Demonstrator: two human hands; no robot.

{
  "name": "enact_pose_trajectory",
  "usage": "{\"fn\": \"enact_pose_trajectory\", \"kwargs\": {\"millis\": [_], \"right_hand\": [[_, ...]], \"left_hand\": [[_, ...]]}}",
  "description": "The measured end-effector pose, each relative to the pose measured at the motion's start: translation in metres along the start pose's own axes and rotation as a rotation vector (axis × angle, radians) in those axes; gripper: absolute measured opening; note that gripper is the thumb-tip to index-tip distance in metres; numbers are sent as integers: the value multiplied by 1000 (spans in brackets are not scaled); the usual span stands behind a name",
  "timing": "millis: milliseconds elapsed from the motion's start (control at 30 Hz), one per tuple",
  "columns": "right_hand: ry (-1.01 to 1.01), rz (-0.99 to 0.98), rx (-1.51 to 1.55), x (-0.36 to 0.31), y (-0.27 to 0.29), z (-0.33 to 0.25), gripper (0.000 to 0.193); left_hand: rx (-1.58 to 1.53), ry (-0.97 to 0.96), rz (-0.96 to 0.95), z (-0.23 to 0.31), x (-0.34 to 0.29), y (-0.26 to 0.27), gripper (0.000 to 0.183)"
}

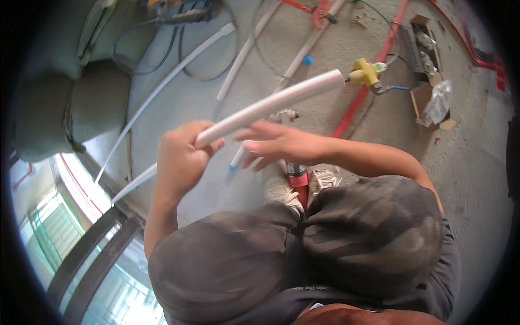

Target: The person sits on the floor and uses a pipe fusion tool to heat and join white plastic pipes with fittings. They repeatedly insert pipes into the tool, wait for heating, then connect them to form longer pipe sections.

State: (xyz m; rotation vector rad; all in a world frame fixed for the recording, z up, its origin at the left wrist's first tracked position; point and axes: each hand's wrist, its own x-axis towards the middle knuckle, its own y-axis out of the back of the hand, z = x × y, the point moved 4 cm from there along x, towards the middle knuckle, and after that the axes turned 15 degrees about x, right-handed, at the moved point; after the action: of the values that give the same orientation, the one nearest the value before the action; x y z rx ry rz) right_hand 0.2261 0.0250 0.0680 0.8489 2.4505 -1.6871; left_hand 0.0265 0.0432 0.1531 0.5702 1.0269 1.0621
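Note:
A white plastic pipe with a thin red stripe [271, 103] slants up to the right in front of me. My left hand [184, 154] is closed around its lower part. A white length [135, 183] shows beyond that fist; whether it belongs to the same pipe I cannot tell. Just under the pipe is my right hand [279, 143], fingers partly spread. Between its thumb and fingers sits a slim white stick with a blue tip, like a marker pen [237, 158], pointing down. The pipe's far end is near a yellow fitting-like piece [367, 74] on the floor.
More white pipes [241, 65] lie beyond my hands, beside red pipe cutters [320, 17]. A red pipe [355, 108] crosses the floor. An open cardboard box [425, 97] with plastic bags stands right. A red-and-black tool [298, 177] is between my shoes. Filled sacks [97, 103] are left.

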Motion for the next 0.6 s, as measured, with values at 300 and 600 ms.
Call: {"fn": "enact_pose_trajectory", "kwargs": {"millis": [300,600], "right_hand": [[112,-32,412,1,33,9,52],[230,432,201,-97,117,-23,39]], "left_hand": [[268,-327,155,41,-18,-15,31],[568,-210,25,-59,-25,-22,40]]}}
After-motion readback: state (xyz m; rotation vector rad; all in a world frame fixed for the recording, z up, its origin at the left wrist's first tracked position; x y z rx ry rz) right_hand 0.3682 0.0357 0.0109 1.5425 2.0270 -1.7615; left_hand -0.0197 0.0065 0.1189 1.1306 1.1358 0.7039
